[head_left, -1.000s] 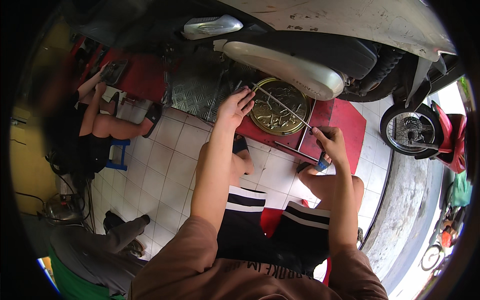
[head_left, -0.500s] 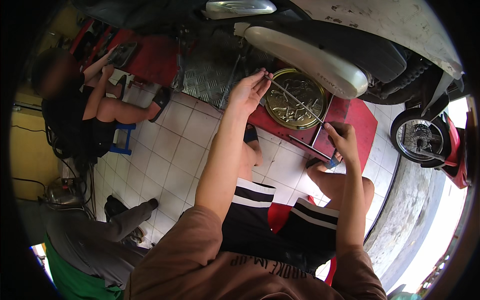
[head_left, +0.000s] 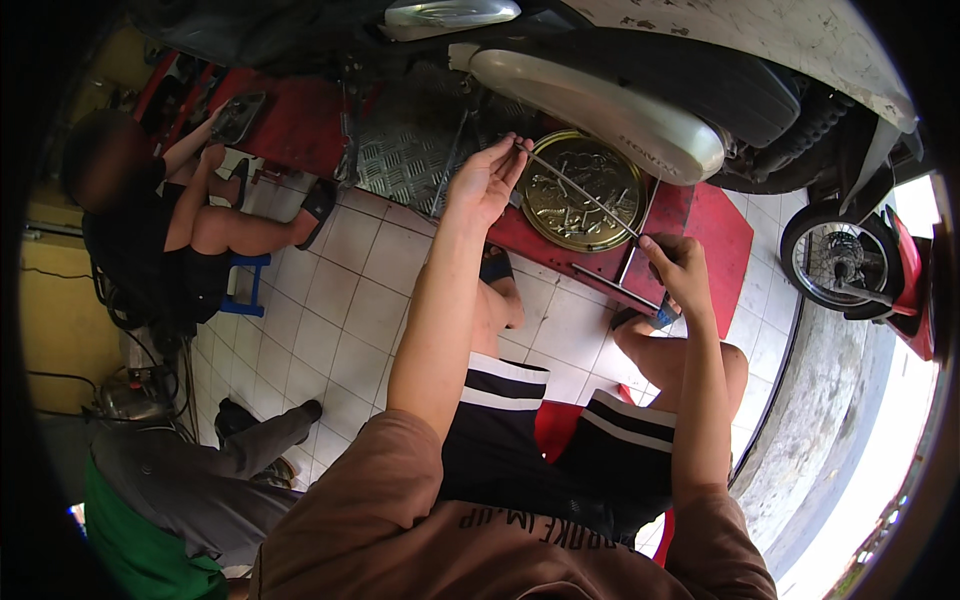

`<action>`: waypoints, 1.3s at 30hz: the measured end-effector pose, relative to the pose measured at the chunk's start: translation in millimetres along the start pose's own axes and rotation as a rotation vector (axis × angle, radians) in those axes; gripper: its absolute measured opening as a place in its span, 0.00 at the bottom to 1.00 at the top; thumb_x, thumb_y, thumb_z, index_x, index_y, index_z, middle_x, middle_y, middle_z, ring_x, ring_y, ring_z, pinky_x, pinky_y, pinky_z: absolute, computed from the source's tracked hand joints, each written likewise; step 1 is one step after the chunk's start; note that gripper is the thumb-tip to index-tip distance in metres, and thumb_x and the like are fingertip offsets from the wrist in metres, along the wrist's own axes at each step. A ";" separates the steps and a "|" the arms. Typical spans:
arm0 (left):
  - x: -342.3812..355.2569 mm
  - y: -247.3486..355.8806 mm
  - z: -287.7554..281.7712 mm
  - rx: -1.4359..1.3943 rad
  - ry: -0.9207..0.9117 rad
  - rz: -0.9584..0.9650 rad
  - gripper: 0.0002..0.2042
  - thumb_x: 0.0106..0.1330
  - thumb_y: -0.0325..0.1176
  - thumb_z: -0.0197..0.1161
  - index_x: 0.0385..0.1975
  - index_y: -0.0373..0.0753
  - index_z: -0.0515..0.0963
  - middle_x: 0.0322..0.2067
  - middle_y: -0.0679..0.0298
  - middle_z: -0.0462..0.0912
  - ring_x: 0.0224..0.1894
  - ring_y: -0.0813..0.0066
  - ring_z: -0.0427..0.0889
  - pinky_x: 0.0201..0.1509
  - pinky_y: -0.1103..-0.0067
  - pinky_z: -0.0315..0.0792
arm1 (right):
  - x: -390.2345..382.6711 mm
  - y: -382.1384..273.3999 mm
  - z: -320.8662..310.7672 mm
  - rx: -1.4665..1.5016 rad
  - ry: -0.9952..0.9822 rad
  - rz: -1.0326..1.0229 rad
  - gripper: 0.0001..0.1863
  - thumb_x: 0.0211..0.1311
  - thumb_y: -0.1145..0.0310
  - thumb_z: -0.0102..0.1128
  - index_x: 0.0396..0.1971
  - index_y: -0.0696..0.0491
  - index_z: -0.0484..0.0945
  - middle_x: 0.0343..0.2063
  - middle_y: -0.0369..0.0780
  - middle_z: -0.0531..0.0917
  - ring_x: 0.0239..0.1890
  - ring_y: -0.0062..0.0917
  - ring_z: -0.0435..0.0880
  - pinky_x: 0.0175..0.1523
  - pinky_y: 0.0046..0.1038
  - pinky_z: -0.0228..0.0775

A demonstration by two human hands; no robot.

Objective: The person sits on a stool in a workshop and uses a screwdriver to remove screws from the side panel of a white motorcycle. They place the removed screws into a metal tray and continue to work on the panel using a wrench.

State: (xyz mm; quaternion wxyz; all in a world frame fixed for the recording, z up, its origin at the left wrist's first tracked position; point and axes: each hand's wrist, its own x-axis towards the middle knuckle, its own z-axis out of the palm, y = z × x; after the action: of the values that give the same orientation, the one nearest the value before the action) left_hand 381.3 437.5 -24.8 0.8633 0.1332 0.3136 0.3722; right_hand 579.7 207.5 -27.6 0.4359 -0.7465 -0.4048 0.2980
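Note:
A long thin metal rod (head_left: 580, 188) slants across the space between my hands, above a round gold-coloured tray (head_left: 527, 212) with small metal parts in it. My left hand (head_left: 484, 186) pinches the rod's upper left end between thumb and fingertips. At the lower right end, my right hand (head_left: 677, 266) has its fingers closed around the rod. The tray rests on a red stand (head_left: 725, 238), just beneath the silver and black exhaust (head_left: 600, 115) of a raised motorcycle. Another straight bar (head_left: 638, 252) lies beside the tray, near my right hand.
On the left a co-worker (head_left: 130, 220) sits on a blue stool (head_left: 250, 285), holding a dark part (head_left: 238, 118). Another person's grey-trousered leg (head_left: 245, 440) stretches over the tiled floor (head_left: 345, 300). A red motorcycle's wheel (head_left: 838, 262) stands at right.
The whole view has shifted slightly, moving the tray and exhaust a little left and up in the picture. Both hands keep their hold on the rod, over the tray.

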 end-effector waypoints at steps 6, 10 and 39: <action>0.5 1.4 -2.5 -0.005 -0.036 -0.005 0.05 0.65 0.22 0.58 0.36 0.27 0.75 0.39 0.54 0.80 0.46 0.64 0.81 0.49 0.81 0.81 | -0.7 -2.6 0.6 -0.094 0.081 -0.083 0.16 0.56 0.61 0.67 0.31 0.62 0.84 0.10 0.35 0.74 0.14 0.13 0.66 0.20 0.21 0.56; 1.8 -0.4 -3.7 0.024 -0.027 0.008 0.05 0.65 0.23 0.58 0.36 0.27 0.75 0.39 0.54 0.80 0.46 0.64 0.81 0.49 0.81 0.80 | -2.4 -8.4 -0.1 -0.216 0.151 -0.172 0.15 0.54 0.61 0.68 0.30 0.60 0.84 0.13 0.41 0.80 0.14 0.20 0.76 0.22 0.23 0.65; -5.4 -56.3 21.7 -0.043 0.162 0.283 0.06 0.61 0.24 0.62 0.37 0.38 0.75 0.35 0.65 0.78 0.33 0.75 0.80 0.37 0.82 0.73 | -96.5 -82.6 -12.6 0.127 -0.006 0.121 0.14 0.55 0.66 0.64 0.31 0.64 0.81 0.17 0.39 0.80 0.16 0.17 0.77 0.25 0.23 0.69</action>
State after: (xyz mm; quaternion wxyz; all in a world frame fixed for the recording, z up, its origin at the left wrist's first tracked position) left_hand 423.8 395.0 -31.9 0.7767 0.1271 0.3523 0.5064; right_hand 513.6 143.1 60.5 0.4622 -0.7397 -0.3405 0.3511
